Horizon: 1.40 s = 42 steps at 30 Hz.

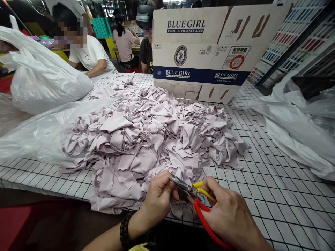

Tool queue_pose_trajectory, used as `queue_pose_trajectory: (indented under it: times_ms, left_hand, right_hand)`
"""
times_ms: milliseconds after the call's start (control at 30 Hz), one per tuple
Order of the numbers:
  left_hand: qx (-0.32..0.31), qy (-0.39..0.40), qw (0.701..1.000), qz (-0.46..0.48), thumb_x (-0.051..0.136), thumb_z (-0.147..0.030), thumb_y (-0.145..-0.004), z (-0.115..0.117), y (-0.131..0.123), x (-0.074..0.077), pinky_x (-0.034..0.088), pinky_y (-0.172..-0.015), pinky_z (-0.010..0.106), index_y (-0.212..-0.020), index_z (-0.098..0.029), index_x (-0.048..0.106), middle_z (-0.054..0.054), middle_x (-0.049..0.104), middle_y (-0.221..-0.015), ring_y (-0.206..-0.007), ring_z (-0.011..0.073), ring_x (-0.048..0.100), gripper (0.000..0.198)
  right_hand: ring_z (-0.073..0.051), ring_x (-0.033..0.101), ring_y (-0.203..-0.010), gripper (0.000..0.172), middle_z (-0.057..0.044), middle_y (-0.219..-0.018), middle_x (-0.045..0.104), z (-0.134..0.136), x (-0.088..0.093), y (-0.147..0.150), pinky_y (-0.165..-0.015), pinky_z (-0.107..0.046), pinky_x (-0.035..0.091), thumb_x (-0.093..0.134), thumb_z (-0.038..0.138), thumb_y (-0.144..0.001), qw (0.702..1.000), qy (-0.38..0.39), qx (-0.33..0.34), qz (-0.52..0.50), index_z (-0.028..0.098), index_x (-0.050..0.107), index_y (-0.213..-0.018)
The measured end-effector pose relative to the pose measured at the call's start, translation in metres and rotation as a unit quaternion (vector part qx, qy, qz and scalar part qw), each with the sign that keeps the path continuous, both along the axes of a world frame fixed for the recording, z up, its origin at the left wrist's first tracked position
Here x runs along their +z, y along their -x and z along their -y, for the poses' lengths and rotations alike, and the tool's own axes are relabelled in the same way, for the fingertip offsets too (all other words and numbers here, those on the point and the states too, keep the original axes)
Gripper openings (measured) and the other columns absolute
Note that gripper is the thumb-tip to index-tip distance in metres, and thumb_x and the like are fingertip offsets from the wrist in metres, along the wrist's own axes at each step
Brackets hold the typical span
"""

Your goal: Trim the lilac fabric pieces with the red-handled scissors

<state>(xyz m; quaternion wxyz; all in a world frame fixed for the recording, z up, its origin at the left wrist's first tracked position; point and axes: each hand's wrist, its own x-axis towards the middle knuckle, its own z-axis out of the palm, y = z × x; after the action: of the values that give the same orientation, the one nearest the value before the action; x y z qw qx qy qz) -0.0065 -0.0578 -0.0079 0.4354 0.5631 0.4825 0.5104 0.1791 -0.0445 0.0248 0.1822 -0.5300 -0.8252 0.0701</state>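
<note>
My right hand [226, 209] is wrapped around scissors [187, 187] with one red and one yellow handle. The metal blades point left and reach the fingertips of my left hand [159, 191]. That hand is closed in a pinch on a pale mauve fabric piece [179, 173], most of which is hidden behind the fingers and blades. Just beyond both hands, a large heap of matching pale mauve fabric pieces [146, 129] spreads over the table, some of it hanging over the front edge.
A white-and-blue beer carton [199, 45] stands behind the heap on the grid-patterned table [261, 181]. White plastic bags lie at left [49, 78] and right [295, 129]. A person in a white shirt [90, 52] sits across the table; others are farther back.
</note>
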Motion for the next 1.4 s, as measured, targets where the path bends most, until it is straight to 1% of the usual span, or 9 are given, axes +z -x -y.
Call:
queue_pose_trajectory:
  times_ms: [267, 400, 633, 867, 1100, 1167, 1267, 1333, 1400]
  left_hand:
    - [0.000, 0.017, 1.000, 0.016, 0.048, -0.040, -0.095, 0.000, 0.000, -0.002, 0.041, -0.063, 0.027, -0.065, -0.018, 0.063, 0.001, 0.057, -0.051, -0.056, 0.0153, 0.054, 0.040]
    - [-0.006, 0.016, 1.000, 0.021, 0.046, -0.042, -0.096, 0.001, 0.001, -0.003, 0.042, -0.063, 0.028, -0.066, -0.018, 0.064, 0.001, 0.057, -0.050, -0.055, 0.0153, 0.054, 0.042]
    - [-0.007, 0.014, 1.000, 0.015, 0.046, -0.044, -0.096, 0.000, 0.001, -0.001, 0.042, -0.066, 0.029, -0.065, -0.018, 0.064, 0.002, 0.058, -0.051, -0.057, 0.0165, 0.056, 0.044]
    - [-0.004, 0.013, 1.000, 0.020, 0.047, -0.043, -0.095, 0.001, 0.002, 0.000, 0.043, -0.067, 0.029, -0.066, -0.018, 0.065, 0.002, 0.057, -0.050, -0.059, 0.0168, 0.056, 0.043]
    - [-0.014, 0.042, 0.998, 0.045, 0.049, -0.049, -0.093, 0.001, 0.004, -0.002, 0.043, -0.055, 0.026, -0.067, -0.016, 0.065, 0.000, 0.053, -0.050, -0.047, 0.0125, 0.051, 0.045]
    - [-0.015, 0.047, 0.998, 0.047, 0.050, -0.050, -0.092, 0.001, 0.004, -0.003, 0.042, -0.052, 0.025, -0.067, -0.015, 0.065, 0.000, 0.052, -0.050, -0.045, 0.0116, 0.050, 0.046]
    - [-0.017, 0.051, 0.996, 0.064, 0.051, -0.051, -0.092, -0.001, 0.003, -0.003, 0.040, -0.049, 0.024, -0.069, -0.015, 0.065, -0.002, 0.049, -0.050, -0.042, 0.0100, 0.048, 0.045]
    - [-0.017, 0.056, 0.996, 0.073, 0.051, -0.051, -0.092, -0.002, 0.003, -0.001, 0.039, -0.047, 0.023, -0.071, -0.015, 0.065, -0.003, 0.047, -0.049, -0.042, 0.0099, 0.046, 0.044]
    - [-0.017, 0.052, 0.997, 0.063, 0.050, -0.048, -0.093, -0.002, 0.005, 0.000, 0.040, -0.048, 0.023, -0.074, -0.015, 0.067, -0.002, 0.048, -0.050, -0.044, 0.0105, 0.047, 0.042]
  right_hand:
    - [-0.010, 0.038, -0.033, 0.041, 0.012, -0.045, 0.037, -0.003, 0.000, 0.001, -0.038, -0.021, 0.030, 0.063, 0.041, -0.074, 1.000, 0.008, 0.001, -0.006, 0.027, 0.025, -0.070]
    - [-0.011, 0.037, -0.036, 0.040, 0.011, -0.046, 0.037, 0.000, 0.001, 0.000, -0.040, -0.023, 0.031, 0.061, 0.043, -0.076, 0.999, 0.050, -0.012, -0.009, 0.027, 0.025, -0.069]
    - [-0.012, 0.042, -0.037, 0.038, 0.009, -0.047, 0.044, -0.002, -0.003, -0.001, -0.041, -0.024, 0.031, 0.060, 0.046, -0.078, 0.995, 0.100, -0.004, -0.029, 0.027, 0.028, -0.069]
    - [-0.011, 0.037, -0.040, 0.039, 0.010, -0.048, 0.039, 0.000, 0.001, 0.005, -0.042, -0.024, 0.031, 0.058, 0.042, -0.079, 0.992, 0.110, -0.013, -0.053, 0.027, 0.024, -0.068]
    - [-0.009, 0.031, -0.039, 0.040, 0.011, -0.048, 0.033, -0.002, -0.006, -0.001, -0.040, -0.023, 0.027, 0.062, 0.037, -0.074, 0.994, 0.092, 0.005, -0.063, 0.026, 0.025, -0.066]
    - [-0.009, 0.032, -0.040, 0.040, 0.011, -0.049, 0.035, -0.005, -0.009, -0.004, -0.042, -0.023, 0.028, 0.066, 0.038, -0.072, 0.989, 0.124, 0.004, -0.081, 0.026, 0.028, -0.066]
    - [-0.009, 0.036, -0.046, 0.042, 0.009, -0.054, 0.038, -0.008, -0.012, -0.008, -0.044, -0.022, 0.031, 0.071, 0.039, -0.070, 0.945, 0.265, -0.028, -0.188, 0.025, 0.032, -0.065]
    - [-0.009, 0.035, -0.045, 0.042, 0.009, -0.054, 0.037, -0.011, -0.014, -0.012, -0.042, -0.022, 0.031, 0.071, 0.043, -0.072, 0.881, 0.356, -0.056, -0.305, 0.025, 0.034, -0.066]
    - [-0.010, 0.038, -0.046, 0.038, 0.008, -0.056, 0.040, -0.013, -0.015, -0.018, -0.043, -0.022, 0.037, 0.067, 0.051, -0.075, 0.821, 0.393, -0.065, -0.409, 0.024, 0.041, -0.070]
